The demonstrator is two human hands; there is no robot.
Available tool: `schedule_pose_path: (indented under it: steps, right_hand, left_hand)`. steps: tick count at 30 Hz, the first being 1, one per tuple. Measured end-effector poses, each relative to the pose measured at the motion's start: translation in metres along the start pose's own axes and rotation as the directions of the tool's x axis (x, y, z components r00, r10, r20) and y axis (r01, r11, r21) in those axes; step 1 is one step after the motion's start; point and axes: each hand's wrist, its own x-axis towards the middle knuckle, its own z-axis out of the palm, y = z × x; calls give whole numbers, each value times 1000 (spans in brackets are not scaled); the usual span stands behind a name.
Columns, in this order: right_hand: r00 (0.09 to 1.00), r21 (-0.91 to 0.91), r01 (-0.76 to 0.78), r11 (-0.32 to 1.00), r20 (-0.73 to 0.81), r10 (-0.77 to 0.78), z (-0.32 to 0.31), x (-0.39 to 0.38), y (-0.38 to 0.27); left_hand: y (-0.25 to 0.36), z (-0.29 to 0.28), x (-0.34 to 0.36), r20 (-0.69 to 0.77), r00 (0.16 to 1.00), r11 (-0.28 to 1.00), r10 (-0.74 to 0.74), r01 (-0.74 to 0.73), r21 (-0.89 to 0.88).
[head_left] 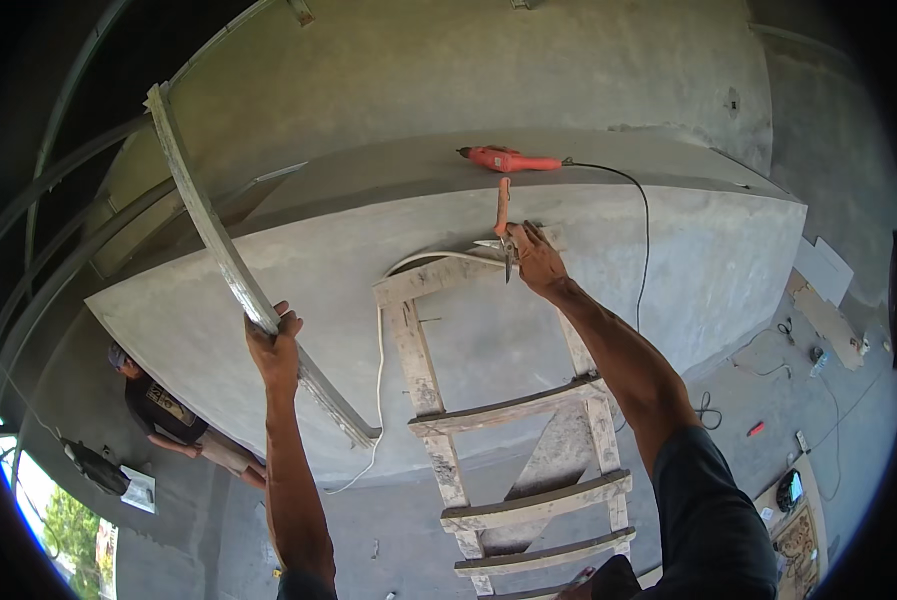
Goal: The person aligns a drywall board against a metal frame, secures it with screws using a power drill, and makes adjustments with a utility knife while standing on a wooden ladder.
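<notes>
My left hand (273,348) is wrapped around a long pale metal channel (208,222), which slants from the upper left down toward the ladder's left side. A pair of tin snips (503,210) with orange handles is in my closed right hand (538,262), at the top of a wooden ladder (426,375). One orange handle points up and a blade points down; the fingers hide part of the tool. Just beyond it, a red power drill (513,159) lies on top of the grey plastered ledge (708,235).
The drill's black cord (647,230) hangs over the ledge. A white cable (380,380) runs by the ladder top and down its left. Metal bars (78,150) cross the upper left. Another person (163,410) stands below left. Boards (828,315) and cords lie at right.
</notes>
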Motion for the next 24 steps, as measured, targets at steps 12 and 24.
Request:
schedule_pose_path:
  steps: [12,24]
  right_hand:
    - [988,-265,99,959,-92,-128,26,50,20]
    - [998,-149,-3,989,-66,-7,15,58,6]
  left_hand:
    - [82,-6,146,-65,995,699,81,-10,715]
    - [47,-5,223,-88,995,539,-45,98,836]
